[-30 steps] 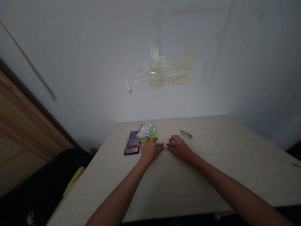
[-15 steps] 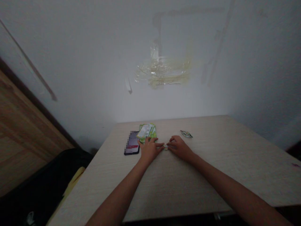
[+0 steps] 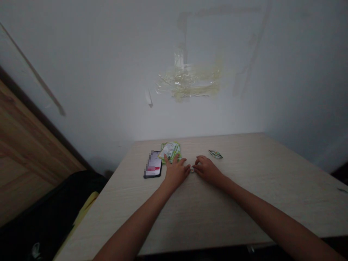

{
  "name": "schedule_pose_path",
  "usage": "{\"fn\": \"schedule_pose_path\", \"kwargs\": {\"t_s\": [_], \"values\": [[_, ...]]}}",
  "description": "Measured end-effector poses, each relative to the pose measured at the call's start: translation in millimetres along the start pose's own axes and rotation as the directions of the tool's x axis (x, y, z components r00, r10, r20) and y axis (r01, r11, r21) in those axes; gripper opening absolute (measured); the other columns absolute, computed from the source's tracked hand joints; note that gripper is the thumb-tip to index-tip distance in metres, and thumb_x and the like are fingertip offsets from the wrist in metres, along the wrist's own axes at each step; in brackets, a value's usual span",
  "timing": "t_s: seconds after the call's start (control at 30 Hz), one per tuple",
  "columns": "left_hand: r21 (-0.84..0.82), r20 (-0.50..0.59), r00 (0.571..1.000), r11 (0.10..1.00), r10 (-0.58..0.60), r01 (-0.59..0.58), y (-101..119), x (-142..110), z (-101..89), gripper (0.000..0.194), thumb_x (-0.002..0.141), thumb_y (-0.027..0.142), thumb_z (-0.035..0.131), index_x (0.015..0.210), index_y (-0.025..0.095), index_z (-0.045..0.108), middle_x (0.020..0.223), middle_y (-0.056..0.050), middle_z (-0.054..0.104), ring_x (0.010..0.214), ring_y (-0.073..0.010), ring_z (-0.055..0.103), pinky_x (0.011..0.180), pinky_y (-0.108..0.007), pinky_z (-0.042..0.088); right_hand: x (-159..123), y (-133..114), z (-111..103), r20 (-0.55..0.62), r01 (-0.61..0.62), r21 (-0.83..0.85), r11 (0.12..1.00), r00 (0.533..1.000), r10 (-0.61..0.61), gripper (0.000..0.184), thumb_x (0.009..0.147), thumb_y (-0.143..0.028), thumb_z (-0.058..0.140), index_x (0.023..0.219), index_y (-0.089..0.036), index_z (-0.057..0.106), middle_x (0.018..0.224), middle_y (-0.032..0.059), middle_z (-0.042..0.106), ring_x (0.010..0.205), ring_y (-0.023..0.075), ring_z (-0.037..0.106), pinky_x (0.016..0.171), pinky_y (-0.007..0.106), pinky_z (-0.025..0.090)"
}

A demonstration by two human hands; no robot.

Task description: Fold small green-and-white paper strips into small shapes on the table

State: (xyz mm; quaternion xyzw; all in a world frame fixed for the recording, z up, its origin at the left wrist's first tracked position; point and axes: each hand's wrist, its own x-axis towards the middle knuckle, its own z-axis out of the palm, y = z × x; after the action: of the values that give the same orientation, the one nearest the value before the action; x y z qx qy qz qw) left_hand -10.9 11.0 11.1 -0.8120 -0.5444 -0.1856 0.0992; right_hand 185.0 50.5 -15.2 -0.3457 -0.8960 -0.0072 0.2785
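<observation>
A tiny light-coloured folded piece, seemingly paper or wrapper (image 3: 192, 169), lies low over the table between my two hands. My left hand (image 3: 176, 172) pinches its left edge with thumb and forefinger, while the other fingers spread toward a stack of green-and-white packets (image 3: 170, 149). From the other side, my right hand (image 3: 208, 170) grips the piece with closed fingertips. Most of the piece is covered by fingers. Beyond the right hand rests a small green-and-white folded wrapper (image 3: 215, 154), apart from it.
A phone (image 3: 154, 163) with a lit screen lies left of my left hand, against the packets. The pale wooden table (image 3: 217, 217) meets a wall (image 3: 108, 72) bearing old tape. Left of the table are dark fabric (image 3: 62, 203) and a yellow cloth (image 3: 84, 210).
My left hand's outer fingers have spread and lifted over the packets, and its thumb and forefinger have bent in closer. The right hand has barely moved. The phone screen looks brighter.
</observation>
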Motion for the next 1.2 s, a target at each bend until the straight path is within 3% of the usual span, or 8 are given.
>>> {"fn": "schedule_pose_path", "kwargs": {"t_s": [0.13, 0.33, 0.53, 0.9, 1.2], "values": [[-0.015, 0.024, 1.000, 1.000, 0.008, -0.007, -2, 1, 1.3, 0.021, 0.088, 0.044, 0.056, 0.102, 0.043, 0.072, 0.125, 0.000, 0.065, 0.133, -0.0363, 0.038, 0.104, -0.075, -0.015, 0, 1, 3, -0.010, -0.077, 0.049, 0.996, 0.997, 0.078, 0.016, 0.088, -0.028, 0.063, 0.091, -0.020, 0.077, 0.094, 0.0099, 0.061, 0.098, 0.0240, 0.053, 0.088, 0.038, 0.045], [-0.038, 0.092, 0.993, 0.996, -0.079, 0.083, -10, 1, 5.2, 0.022, 0.087, 0.049, 0.056, 0.104, 0.049, 0.070, 0.131, 0.003, 0.061, 0.136, -0.0377, 0.033, 0.102, -0.077, -0.014, -2, 9, 10, -0.039, -0.203, 0.176, 0.963, 0.976, 0.213, 0.014, 0.085, -0.030, 0.067, 0.088, -0.023, 0.078, 0.090, 0.0078, 0.061, 0.088, 0.0202, 0.055, 0.083, 0.034, 0.046], [-0.051, 0.147, 0.983, 0.992, -0.106, 0.115, -12, 4, 1.9, 0.024, 0.085, 0.055, 0.055, 0.103, 0.050, 0.070, 0.132, 0.002, 0.060, 0.135, -0.0385, 0.033, 0.100, -0.080, -0.009, -3, 7, 10, -0.023, -0.256, 0.199, 0.946, 0.964, 0.266, 0.013, 0.083, -0.029, 0.069, 0.090, -0.024, 0.078, 0.091, 0.0077, 0.061, 0.087, 0.0193, 0.056, 0.081, 0.033, 0.047], [0.026, 0.161, 0.980, 0.993, -0.120, 0.117, -9, 3, -1.8, 0.031, 0.084, 0.061, 0.050, 0.109, 0.053, 0.066, 0.138, 0.003, 0.055, 0.137, -0.0388, 0.031, 0.101, -0.080, -0.007, -1, 0, 4, 0.012, -0.262, 0.145, 0.954, 0.965, 0.263, 0.013, 0.080, -0.027, 0.069, 0.090, -0.021, 0.075, 0.096, 0.0075, 0.061, 0.093, 0.0200, 0.057, 0.086, 0.033, 0.046], [-0.098, 0.151, 0.979, 0.983, -0.140, 0.156, -14, 2, 2.8, 0.027, 0.080, 0.061, 0.059, 0.104, 0.053, 0.068, 0.137, 0.004, 0.056, 0.138, -0.0383, 0.030, 0.101, -0.076, -0.015, -4, 4, 3, 0.014, -0.233, 0.197, 0.952, 0.972, 0.235, 0.018, 0.080, -0.033, 0.071, 0.095, -0.022, 0.073, 0.098, 0.0077, 0.061, 0.095, 0.0215, 0.057, 0.086, 0.036, 0.047]]}}
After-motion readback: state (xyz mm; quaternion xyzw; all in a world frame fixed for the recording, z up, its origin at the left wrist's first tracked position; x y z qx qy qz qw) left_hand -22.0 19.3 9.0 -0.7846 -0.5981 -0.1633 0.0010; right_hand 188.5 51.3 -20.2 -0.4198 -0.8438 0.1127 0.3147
